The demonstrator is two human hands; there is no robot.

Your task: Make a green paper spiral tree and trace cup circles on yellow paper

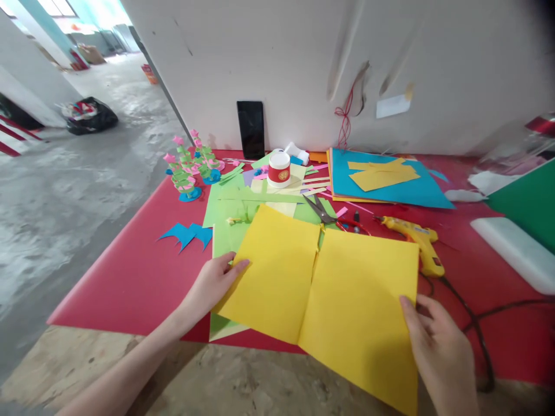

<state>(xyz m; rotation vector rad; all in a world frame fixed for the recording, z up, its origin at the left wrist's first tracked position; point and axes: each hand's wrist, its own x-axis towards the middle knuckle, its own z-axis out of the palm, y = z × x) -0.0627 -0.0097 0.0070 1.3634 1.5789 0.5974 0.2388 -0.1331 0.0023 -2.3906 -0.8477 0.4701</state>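
A large yellow paper sheet (333,294) is held up over the near edge of the red table covering (130,271). It is split from the top middle partway down, so two halves fan apart. My left hand (214,283) pinches the left half at its left edge. My right hand (437,346) grips the right half at its right edge, thumb on top. Green paper sheets (225,225) lie under the yellow one. Scissors (323,212) with red handles lie just beyond the sheet's top.
A yellow glue gun (418,240) lies right of the sheet, its dark cable (477,335) trailing near my right hand. Farther back are a red-and-white cup (278,169), a blue sheet with yellow pieces (390,185), paper flower models (191,167), blue cut-outs (186,234) and a black phone (250,128) against the wall.
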